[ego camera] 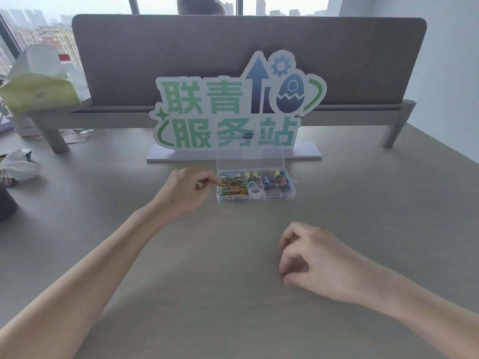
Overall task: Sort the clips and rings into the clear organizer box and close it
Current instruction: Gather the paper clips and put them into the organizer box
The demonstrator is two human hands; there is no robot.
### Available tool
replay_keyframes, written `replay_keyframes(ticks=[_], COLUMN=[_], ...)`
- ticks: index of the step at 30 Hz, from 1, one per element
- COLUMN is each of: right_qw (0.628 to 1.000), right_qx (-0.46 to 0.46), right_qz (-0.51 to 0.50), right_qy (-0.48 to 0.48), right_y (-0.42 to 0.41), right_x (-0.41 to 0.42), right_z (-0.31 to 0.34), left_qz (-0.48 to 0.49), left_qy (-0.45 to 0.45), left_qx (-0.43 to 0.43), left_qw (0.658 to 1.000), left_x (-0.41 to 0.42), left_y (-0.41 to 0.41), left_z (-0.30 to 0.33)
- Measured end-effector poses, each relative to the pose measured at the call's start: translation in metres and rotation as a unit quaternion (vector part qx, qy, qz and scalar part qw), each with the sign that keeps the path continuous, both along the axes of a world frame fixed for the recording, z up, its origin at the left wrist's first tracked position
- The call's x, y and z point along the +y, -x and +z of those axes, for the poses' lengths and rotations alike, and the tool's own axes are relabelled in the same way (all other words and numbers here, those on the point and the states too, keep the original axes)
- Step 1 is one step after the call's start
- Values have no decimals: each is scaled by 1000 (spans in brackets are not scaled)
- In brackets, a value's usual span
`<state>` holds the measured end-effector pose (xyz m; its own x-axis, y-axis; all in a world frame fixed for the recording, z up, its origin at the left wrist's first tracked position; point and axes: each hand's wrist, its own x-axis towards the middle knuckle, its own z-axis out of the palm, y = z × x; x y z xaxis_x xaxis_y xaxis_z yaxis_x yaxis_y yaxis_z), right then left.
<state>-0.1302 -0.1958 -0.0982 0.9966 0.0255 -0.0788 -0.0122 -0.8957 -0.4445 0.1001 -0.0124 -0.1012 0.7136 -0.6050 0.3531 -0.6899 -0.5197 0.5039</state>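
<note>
The clear organizer box (292,196) stands on the desk with its lid (250,158) upright and open. Its left compartment holds several coloured paper clips (233,189). Pale rings (256,192) lie in the middle compartment and coloured binder clips (276,180) fill the right one. My left hand (185,193) reaches to the box's left edge, thumb and forefinger pinched together at the paper clips; whether it holds one I cannot tell. My right hand (315,260) rests on the desk nearer me, fingers curled under, nothing visible in it.
A green and white standing sign (233,110) is right behind the box, in front of a grey desk divider (233,55). A tissue box (36,84) sits at the far left, crumpled white wrappers (18,165) on the desk's left edge. A person's head shows beyond the divider.
</note>
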Motion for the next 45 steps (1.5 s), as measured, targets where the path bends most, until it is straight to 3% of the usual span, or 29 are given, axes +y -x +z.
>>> replay_keyframes(ticks=[10, 15, 22, 31, 45], right_qw=[999, 999, 986, 993, 996], right_qx=[2, -23, -131, -113, -83], right_qz=[2, -33, -39, -29, -17], right_qy=[32, -30, -100, -31, 0], right_y=[8, -8, -88, -189, -199], right_x=[2, -5, -11, -10, -17], right_z=[-2, 21, 40, 22, 15], left_qz=[3, 5, 5, -12, -25], left_qy=[3, 5, -27, 1, 11], left_qx=[4, 10, 31, 1, 6], left_qw=[1000, 1000, 999, 1000, 1000], left_x=[0, -1, -4, -7, -5], left_y=[3, 0, -3, -8, -13], left_z=[0, 0, -13, -28, -30])
